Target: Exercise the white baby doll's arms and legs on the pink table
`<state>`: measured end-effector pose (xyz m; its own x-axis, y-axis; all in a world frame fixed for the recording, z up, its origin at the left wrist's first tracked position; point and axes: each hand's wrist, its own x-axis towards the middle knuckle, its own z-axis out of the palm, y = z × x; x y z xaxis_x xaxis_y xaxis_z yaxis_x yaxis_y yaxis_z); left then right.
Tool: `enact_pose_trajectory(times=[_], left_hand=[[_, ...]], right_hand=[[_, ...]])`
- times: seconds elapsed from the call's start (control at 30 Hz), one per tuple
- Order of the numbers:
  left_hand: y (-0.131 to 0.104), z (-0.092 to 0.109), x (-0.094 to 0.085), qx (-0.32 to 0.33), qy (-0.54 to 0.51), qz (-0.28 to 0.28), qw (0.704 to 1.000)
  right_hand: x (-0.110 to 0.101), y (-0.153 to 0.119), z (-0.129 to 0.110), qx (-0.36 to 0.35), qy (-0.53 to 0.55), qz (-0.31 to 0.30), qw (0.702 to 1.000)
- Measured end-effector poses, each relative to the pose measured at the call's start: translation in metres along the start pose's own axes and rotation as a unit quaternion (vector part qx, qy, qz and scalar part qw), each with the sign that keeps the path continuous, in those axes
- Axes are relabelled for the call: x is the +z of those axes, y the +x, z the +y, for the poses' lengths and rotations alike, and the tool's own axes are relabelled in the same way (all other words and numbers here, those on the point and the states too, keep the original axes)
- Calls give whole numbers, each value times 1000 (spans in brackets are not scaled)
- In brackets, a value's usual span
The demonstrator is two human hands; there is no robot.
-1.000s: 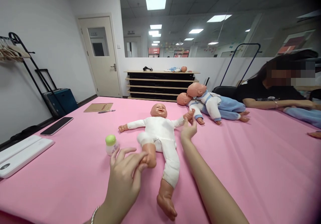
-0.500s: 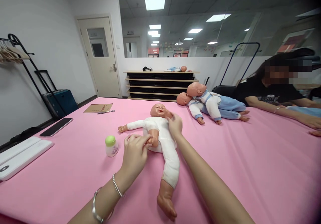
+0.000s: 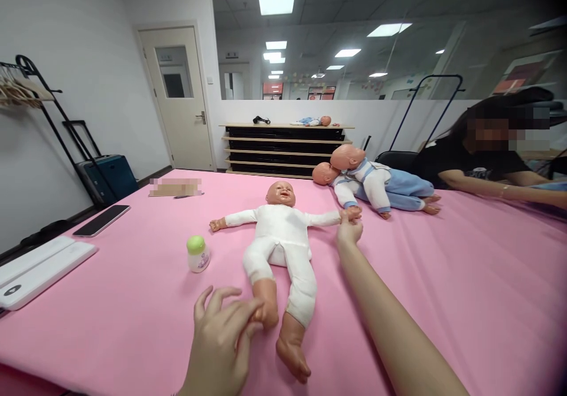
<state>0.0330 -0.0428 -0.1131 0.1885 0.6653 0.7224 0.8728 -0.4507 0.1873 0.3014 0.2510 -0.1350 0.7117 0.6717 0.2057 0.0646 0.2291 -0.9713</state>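
With the doll (image 3: 279, 233) lying face-up on the pink counter (image 3: 443, 278), the left hand (image 3: 224, 337) pinching its foot and the right hand (image 3: 349, 230) gripping its wrist should pull gently, keeping both limbs straight and the torso flat

Bright, even light from ceiling panels (image 3: 276, 1); soft shadows on the pink bench (image 3: 443, 278); wide-angle bending and dark vignetting at the right corners
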Motion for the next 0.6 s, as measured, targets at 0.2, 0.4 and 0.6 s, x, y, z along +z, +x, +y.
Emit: enact_pose_trajectory(times=[0.2, 0.4, 0.6], left_hand=[[73, -19, 16, -69, -18, 36, 997], [100, -38, 59, -132, -30, 1, 991], [76, -23, 22, -67, -15, 29, 997]], right_hand=[[36, -57, -46, -227, -73, -217, 947], [44, -95, -48, -412, -281, -348, 794], [33, -47, -32, -218, -160, -195, 943]])
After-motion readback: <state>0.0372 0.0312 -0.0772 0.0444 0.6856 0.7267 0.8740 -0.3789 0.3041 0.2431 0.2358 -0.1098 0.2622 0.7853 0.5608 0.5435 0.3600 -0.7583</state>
